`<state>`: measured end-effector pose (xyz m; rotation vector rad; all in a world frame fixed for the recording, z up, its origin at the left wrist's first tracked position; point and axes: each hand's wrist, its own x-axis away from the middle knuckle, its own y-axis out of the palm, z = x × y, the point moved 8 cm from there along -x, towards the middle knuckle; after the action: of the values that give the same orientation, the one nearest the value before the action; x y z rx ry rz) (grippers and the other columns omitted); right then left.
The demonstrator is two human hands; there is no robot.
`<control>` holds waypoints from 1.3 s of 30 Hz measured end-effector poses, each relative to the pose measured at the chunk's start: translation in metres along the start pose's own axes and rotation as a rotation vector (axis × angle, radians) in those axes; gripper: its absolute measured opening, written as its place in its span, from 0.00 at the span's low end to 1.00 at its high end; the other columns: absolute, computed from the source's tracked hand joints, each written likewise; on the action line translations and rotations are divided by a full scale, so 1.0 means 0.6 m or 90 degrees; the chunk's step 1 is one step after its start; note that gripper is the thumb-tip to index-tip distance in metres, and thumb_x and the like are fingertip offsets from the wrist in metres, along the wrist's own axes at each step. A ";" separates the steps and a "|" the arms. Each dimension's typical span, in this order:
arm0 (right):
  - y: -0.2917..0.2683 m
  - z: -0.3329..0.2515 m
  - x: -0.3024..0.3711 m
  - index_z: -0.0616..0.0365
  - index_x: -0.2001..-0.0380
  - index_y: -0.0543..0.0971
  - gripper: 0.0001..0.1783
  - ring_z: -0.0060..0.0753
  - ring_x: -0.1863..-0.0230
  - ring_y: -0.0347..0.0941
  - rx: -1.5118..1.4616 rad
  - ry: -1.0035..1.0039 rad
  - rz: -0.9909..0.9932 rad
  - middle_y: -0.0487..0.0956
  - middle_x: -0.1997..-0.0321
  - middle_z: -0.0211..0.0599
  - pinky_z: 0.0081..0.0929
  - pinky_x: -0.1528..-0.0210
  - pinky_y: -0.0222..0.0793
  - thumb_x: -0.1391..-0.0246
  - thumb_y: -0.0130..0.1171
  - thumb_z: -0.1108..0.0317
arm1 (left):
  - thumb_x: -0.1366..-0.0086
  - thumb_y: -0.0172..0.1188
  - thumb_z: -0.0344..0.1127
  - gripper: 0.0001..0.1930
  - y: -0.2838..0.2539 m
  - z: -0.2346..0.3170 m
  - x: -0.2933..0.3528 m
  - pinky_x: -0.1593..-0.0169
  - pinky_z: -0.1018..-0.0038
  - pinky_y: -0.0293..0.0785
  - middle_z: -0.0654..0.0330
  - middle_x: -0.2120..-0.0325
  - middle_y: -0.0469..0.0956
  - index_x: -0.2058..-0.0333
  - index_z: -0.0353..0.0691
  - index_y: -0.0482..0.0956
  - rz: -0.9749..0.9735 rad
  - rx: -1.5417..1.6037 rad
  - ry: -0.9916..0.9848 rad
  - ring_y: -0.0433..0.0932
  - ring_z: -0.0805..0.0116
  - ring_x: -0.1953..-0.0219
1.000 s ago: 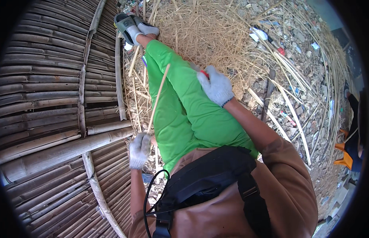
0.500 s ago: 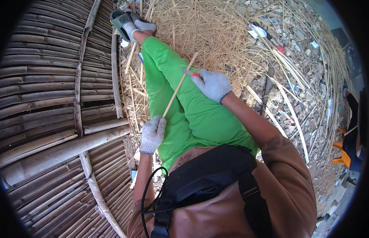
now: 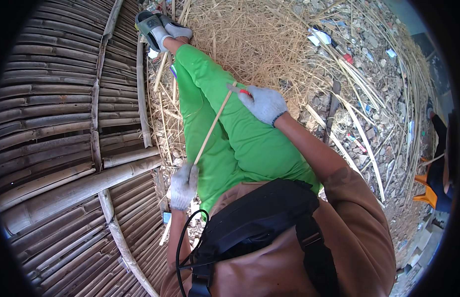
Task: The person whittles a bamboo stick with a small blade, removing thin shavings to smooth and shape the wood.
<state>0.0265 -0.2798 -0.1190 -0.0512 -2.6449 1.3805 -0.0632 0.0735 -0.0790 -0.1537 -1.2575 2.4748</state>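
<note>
A thin pale strip of bamboo (image 3: 213, 124) slants across my green trousers. My left hand (image 3: 184, 185), in a whitish knit glove, is closed round its lower end beside my thigh. Up at the strip's far end my right hand (image 3: 264, 105), gloved alike, grips a small knife (image 3: 244, 91) with a red handle. The knife's short blade lies against the strip over my knee. The right fingers wrap the handle and hide part of it.
A slatted bamboo wall (image 3: 57, 119) fills the left side. Straw-like shavings (image 3: 240, 39) cover the ground ahead. Long split strips (image 3: 361, 126) lie over rubble to the right. Another person (image 3: 440, 143) is at the far right edge, beside an orange stool (image 3: 426, 192).
My left hand has pulled down and slightly left, drawing the strip along with it. Less of the strip now sticks out past the blade. My right hand and the knife stay nearly in place.
</note>
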 end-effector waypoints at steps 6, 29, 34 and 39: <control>-0.001 0.019 0.008 0.56 0.54 0.83 0.33 0.65 0.58 0.87 -0.037 0.041 0.050 0.88 0.62 0.58 0.63 0.53 0.81 0.24 0.47 0.36 | 0.19 0.59 0.36 0.11 -0.047 -0.079 0.113 0.63 0.56 0.79 0.42 0.68 0.82 0.55 0.33 0.84 0.005 -0.032 -0.076 0.84 0.42 0.68; 0.011 0.011 0.011 0.55 0.58 0.85 0.34 0.64 0.58 0.87 -0.018 0.021 0.007 0.88 0.62 0.58 0.62 0.54 0.81 0.24 0.47 0.35 | 0.17 0.57 0.39 0.13 -0.002 -0.048 0.030 0.71 0.59 0.75 0.48 0.77 0.77 0.53 0.36 0.85 -0.094 0.044 -0.072 0.80 0.57 0.78; 0.007 0.017 0.016 0.57 0.56 0.82 0.32 0.66 0.58 0.86 -0.029 0.041 0.031 0.87 0.64 0.59 0.63 0.54 0.79 0.24 0.48 0.36 | 0.17 0.58 0.38 0.12 -0.044 -0.155 0.139 0.75 0.67 0.71 0.64 0.78 0.77 0.55 0.36 0.85 -0.094 0.259 -0.206 0.75 0.72 0.79; -0.005 -0.008 0.029 0.57 0.56 0.83 0.33 0.65 0.59 0.87 -0.047 -0.023 0.043 0.88 0.64 0.59 0.63 0.55 0.81 0.24 0.47 0.36 | 0.16 0.57 0.40 0.15 -0.003 -0.128 0.080 0.75 0.75 0.69 0.68 0.77 0.74 0.52 0.33 0.83 -0.141 0.317 -0.254 0.73 0.79 0.76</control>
<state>0.0104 -0.2760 -0.1117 -0.1269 -2.7470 1.3156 -0.0878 0.1499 -0.1203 0.5962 -0.6932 2.6019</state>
